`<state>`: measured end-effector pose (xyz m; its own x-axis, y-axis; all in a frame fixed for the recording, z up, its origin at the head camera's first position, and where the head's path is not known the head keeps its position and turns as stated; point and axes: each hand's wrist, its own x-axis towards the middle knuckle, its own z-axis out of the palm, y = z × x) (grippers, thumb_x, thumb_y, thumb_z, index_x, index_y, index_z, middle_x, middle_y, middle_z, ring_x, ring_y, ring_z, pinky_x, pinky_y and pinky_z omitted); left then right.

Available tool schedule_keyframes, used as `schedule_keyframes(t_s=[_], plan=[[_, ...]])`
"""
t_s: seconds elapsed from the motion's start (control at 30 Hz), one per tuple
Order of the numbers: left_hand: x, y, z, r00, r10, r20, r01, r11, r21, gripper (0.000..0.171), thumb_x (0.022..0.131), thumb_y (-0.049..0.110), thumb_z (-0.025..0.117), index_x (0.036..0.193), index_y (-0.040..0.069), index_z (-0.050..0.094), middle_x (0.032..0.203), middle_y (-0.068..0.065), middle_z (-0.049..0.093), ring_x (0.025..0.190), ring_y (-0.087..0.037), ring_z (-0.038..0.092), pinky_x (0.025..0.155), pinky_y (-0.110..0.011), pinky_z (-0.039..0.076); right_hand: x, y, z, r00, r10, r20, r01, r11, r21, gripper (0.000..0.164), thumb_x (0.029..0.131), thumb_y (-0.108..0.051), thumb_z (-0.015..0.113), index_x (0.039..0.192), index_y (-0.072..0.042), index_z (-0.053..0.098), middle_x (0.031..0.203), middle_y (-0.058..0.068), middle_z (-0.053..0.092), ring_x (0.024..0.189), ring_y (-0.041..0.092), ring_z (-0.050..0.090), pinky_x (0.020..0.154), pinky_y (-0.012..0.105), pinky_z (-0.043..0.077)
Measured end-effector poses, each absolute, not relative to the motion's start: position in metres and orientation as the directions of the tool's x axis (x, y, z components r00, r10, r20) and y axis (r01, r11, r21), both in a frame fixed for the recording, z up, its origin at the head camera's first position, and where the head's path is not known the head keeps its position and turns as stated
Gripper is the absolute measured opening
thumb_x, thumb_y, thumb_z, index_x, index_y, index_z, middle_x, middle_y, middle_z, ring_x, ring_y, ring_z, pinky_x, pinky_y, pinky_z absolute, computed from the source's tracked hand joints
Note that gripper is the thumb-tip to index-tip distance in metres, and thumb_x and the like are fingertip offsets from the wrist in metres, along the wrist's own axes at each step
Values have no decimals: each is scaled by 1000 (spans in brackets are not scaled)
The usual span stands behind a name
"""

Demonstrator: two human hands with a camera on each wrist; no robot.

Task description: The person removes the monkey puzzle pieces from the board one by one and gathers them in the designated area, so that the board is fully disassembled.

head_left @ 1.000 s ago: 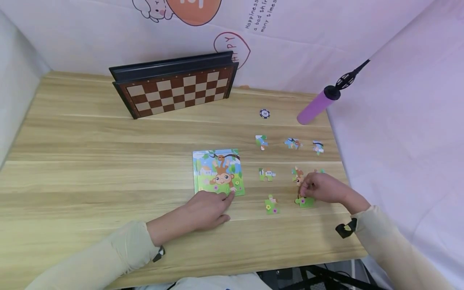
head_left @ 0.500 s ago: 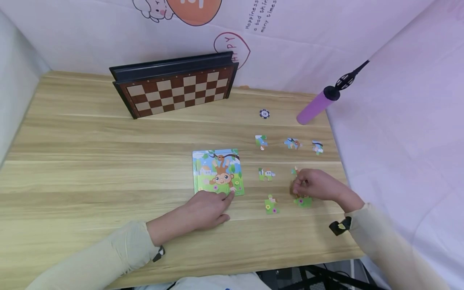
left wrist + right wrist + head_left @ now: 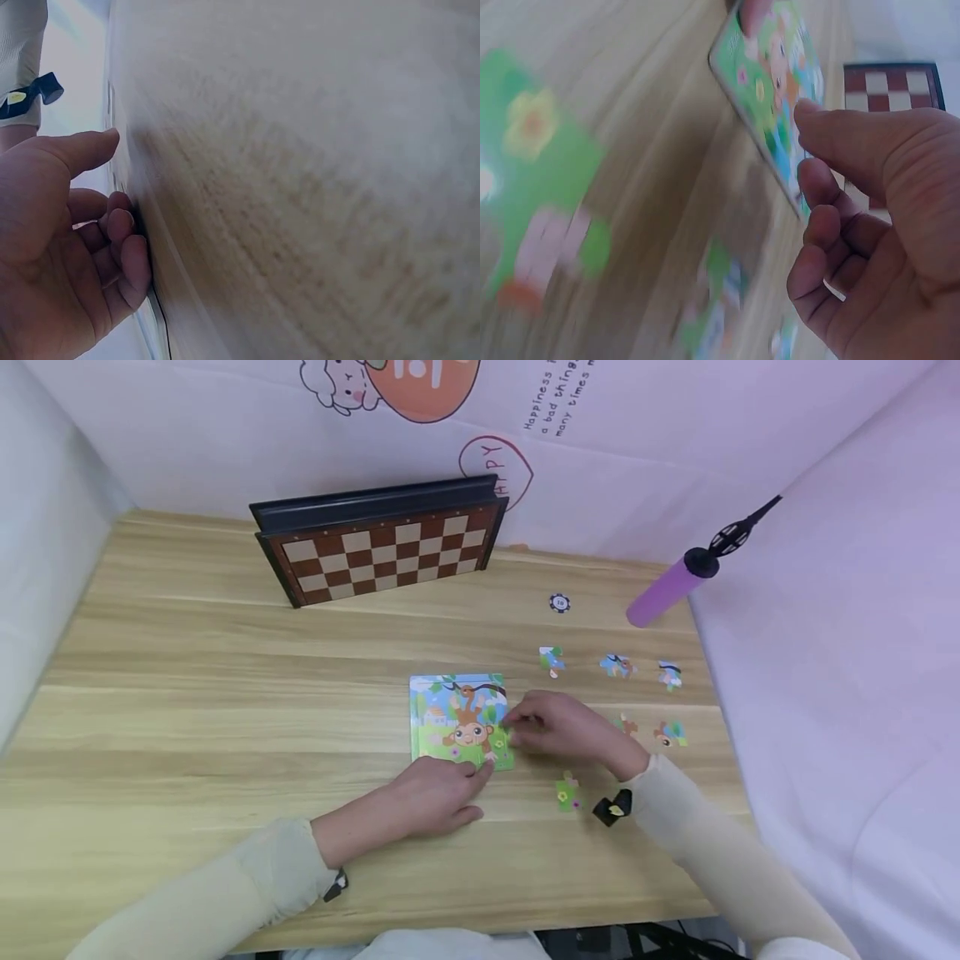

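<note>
A square monkey picture board (image 3: 459,714) lies flat on the table. My left hand (image 3: 431,793) rests at its lower edge, index fingertip on the lower right part of the picture. In the left wrist view the left thumb (image 3: 86,150) is extended and the other fingers bend loosely. Just by the board's right edge is my right hand (image 3: 566,727), thumb and fingers apart; the right wrist view shows nothing between them. A green flower puzzle piece (image 3: 567,793) lies below that hand. Another puzzle piece (image 3: 716,304) shows in the right wrist view.
Three puzzle pieces form an upper row, including a bird piece (image 3: 618,666). A monkey-face piece (image 3: 670,733) lies at right. Behind stand a folded chessboard (image 3: 390,556) and a purple pump (image 3: 663,597). A poker chip (image 3: 559,602) lies near the pump.
My right hand has swung left from the puzzle pieces at the right to the board's right edge. My left hand has stayed on the board. The head view has shifted slightly.
</note>
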<state>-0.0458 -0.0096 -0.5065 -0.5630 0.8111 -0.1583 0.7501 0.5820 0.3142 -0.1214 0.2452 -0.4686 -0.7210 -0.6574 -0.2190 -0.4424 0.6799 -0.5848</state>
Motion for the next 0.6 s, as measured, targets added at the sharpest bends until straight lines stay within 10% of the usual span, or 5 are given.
schedule_keyframes(t_s=[0.6], plan=[[-53,-14,-508,-552,815,-176,716,572,401,63,100,46,61,151,10,50,98,2,63,72,-9,52,58,-31,45,-125,228,-484,-671,-713,-202,-504,639,-581,30,94,-15,75,125,-11,74,96,-7,64,74,11,50,68,30,47]])
